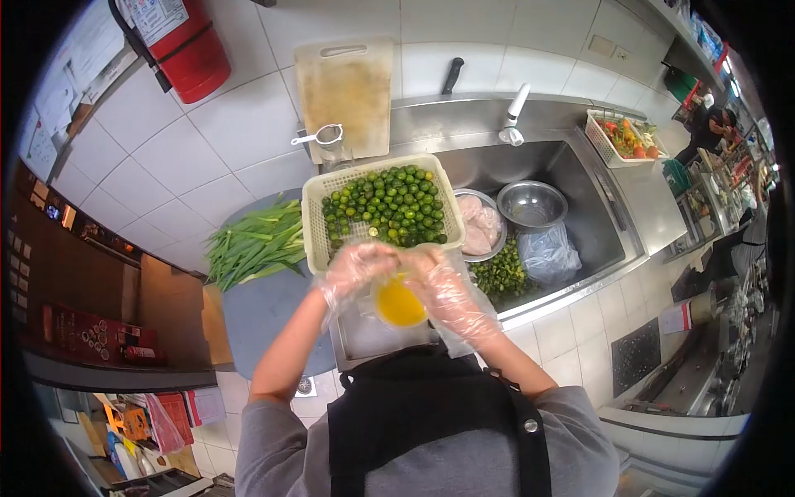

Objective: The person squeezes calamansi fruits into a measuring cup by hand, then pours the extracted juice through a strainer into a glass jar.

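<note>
Gloved fingers [383,253] of the left hand [354,267] and right hand [440,288] are hovering close together above yellow liquid [401,304], beside the near edge of the basket [312,217] holding green fruits [404,199]; whether they are gripping anything, I cannot tell.

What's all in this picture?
Basket: one, cream, middle
Fruits: many, green, basket
Liquid: one pool, yellow, centre
Leaves: many, green, left
Board: one, tan, wall
Strainer: one, white, behind basket
Sink: one, silver, right
Meat bowl: one, silver, sink
Other bowl: one, silver, sink
Bag: one, clear, sink
Pieces: many, green, sink
Tap: one, white, sink
Vegetable basket: one, white, right
Extinguisher: one, red, wall
Clutter: uncountable, mixed, edges
Left grip: one, clear glove, by liquid
Right grip: one, clear glove, by liquid
</note>
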A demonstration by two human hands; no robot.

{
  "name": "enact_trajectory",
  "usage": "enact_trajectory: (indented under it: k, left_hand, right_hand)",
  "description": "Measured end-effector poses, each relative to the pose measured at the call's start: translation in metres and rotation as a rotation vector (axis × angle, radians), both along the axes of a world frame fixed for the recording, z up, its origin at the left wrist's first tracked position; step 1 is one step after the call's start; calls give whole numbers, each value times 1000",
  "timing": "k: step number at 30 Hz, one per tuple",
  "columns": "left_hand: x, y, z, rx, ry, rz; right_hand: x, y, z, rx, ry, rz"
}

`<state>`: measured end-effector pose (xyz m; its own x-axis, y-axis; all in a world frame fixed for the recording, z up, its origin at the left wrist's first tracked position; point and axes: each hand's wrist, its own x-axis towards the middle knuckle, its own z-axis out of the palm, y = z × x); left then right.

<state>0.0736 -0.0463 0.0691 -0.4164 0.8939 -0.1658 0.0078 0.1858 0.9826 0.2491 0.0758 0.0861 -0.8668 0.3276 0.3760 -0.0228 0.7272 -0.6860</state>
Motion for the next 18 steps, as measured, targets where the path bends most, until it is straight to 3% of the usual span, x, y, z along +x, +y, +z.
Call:
enact_trajectory:
  k: [1, 3, 4, 7, 8, 12, 14, 17, 18]
  left_hand:
    - [4, -9, -6, -1, 2, 8]
    - [10, -24, -22, 7, 68, -43]
    - [22, -28, -22, -58, -172, 94]
    - [33, -40, -54, 28, -292, 191]
    - [34, -41, -64, 20, -189, 153]
    - [58, -38, -71, 42, -180, 234]
    - [69, -33, -50, -162, 391, 229]
    - [72, -27, -58, -191, 462, 222]
    - [73, -25, -59, -190, 464, 219]
  right_hand:
    - [-5, -7, -5, -1, 2, 8]
    - [-13, -16, -17, -265, -214, 67]
    - [-10, -14, -6, -121, -168, 152]
    - [-7, -16, -21, -83, -85, 185]
    - [-7, -15, -26, -80, -89, 187]
    - [-1, -16, -50, -171, -243, 169]
    - [0, -15, -57, -158, -259, 160]
    - [3, -10, -66, -130, -222, 185]
    - [2, -8, -70, -237, -193, 226]
